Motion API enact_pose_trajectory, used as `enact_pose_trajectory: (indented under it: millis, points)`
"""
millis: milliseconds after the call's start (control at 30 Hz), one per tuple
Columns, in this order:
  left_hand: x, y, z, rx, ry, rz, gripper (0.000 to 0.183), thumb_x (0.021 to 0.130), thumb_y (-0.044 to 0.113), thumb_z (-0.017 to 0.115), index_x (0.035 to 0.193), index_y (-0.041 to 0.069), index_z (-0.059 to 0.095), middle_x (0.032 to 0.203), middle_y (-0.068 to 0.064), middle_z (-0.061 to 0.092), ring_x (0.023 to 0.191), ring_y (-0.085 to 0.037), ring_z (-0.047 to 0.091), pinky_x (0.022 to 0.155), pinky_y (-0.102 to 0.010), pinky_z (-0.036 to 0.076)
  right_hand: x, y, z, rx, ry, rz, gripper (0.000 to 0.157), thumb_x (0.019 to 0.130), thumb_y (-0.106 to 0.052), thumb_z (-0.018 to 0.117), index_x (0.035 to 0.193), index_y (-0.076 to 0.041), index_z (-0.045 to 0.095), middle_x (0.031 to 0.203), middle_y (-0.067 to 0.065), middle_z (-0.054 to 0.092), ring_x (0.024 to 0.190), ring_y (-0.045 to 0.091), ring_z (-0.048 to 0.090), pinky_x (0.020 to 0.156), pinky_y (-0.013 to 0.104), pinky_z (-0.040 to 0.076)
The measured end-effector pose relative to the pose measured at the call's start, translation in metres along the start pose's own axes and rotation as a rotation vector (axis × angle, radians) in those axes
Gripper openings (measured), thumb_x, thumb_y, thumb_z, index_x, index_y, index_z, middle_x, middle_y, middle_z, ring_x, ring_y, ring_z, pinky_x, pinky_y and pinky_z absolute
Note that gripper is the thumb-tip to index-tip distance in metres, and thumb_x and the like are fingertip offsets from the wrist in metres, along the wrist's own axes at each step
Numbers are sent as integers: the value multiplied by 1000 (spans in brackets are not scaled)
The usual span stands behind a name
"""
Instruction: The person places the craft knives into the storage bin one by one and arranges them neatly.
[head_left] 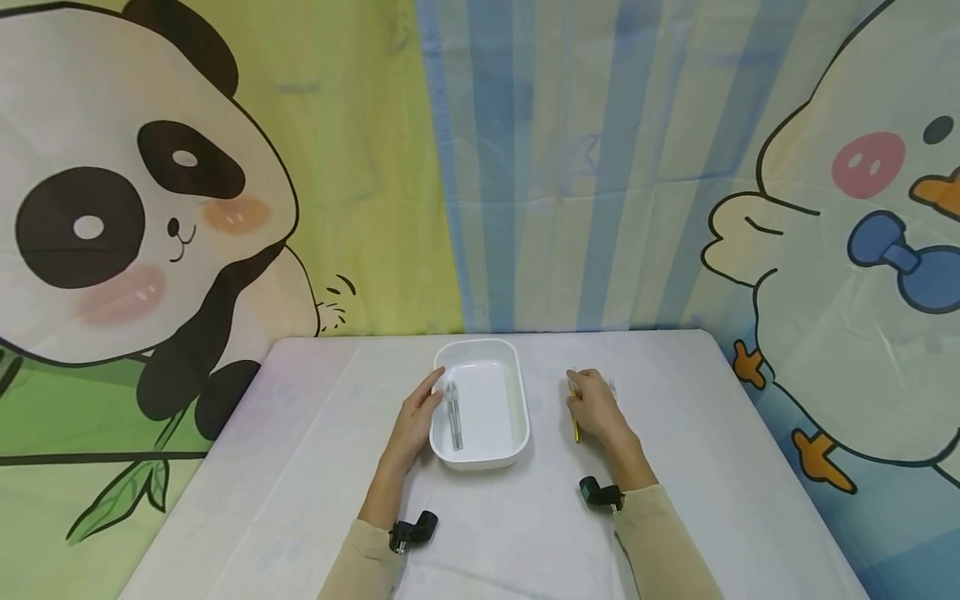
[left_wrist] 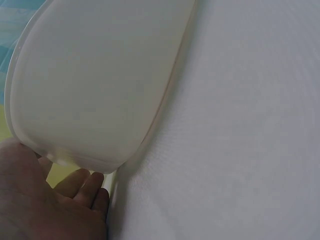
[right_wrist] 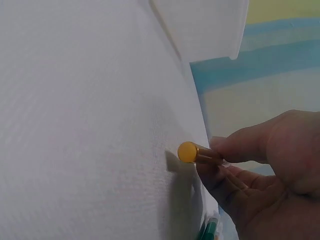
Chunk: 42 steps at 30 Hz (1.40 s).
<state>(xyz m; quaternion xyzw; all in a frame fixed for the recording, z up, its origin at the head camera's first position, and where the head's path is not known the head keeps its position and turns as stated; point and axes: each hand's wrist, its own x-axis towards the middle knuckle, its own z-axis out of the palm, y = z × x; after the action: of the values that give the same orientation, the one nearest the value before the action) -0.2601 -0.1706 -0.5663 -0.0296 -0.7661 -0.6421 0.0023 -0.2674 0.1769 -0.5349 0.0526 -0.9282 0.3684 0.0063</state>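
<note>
A white rectangular tray (head_left: 491, 461) stands on the table, its long side toward my left hand (head_left: 411, 421). That hand holds the tray's left edge, thumb at the rim and the other fingers along the outer wall (left_wrist: 92, 182). Inside the tray, near its left wall, lie slim clear-and-grey pens (head_left: 454, 421). To the right of the tray, my right hand (head_left: 598, 408) pinches a slim yellow pen (head_left: 577, 429) between thumb and fingers. The pen's round yellow end (right_wrist: 187, 152) points toward the right wrist camera, while its far part is hidden by the fingers.
Beyond the right hand lie more pens (head_left: 612, 388), mostly hidden; a green one (right_wrist: 210, 229) shows in the right wrist view. A white cloth covers the table (head_left: 300, 500). Cartoon-printed curtains (head_left: 540, 167) hang behind its far edge. Each wrist wears a small black camera (head_left: 598, 492).
</note>
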Motion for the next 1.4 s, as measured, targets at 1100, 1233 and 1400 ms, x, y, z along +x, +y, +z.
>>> enact_pose_trajectory:
  millis: [1100,1233,1400]
  points:
    - [-1,1,0,2,-2,-4,45,108,33,53,152,40,51,166,7,39,159,-20,26,132,-49,17,-3,-33,2,282,58,-94,56,100,-2,67,153,-7,51,152,16,49,93,27,75,72,23,63]
    - [-1,2,0,0,-2,-5,43,108,33,53,151,43,51,166,8,39,160,-20,25,132,-49,17,-3,-36,1,272,61,-114,59,100,-4,67,155,-8,48,157,16,44,95,28,74,71,22,62]
    - [-1,2,0,1,-3,-3,43,109,33,52,151,43,51,167,7,38,160,-21,26,132,-49,17,-4,-40,2,312,62,-137,63,99,-1,66,158,-11,45,159,15,41,96,26,73,71,22,63]
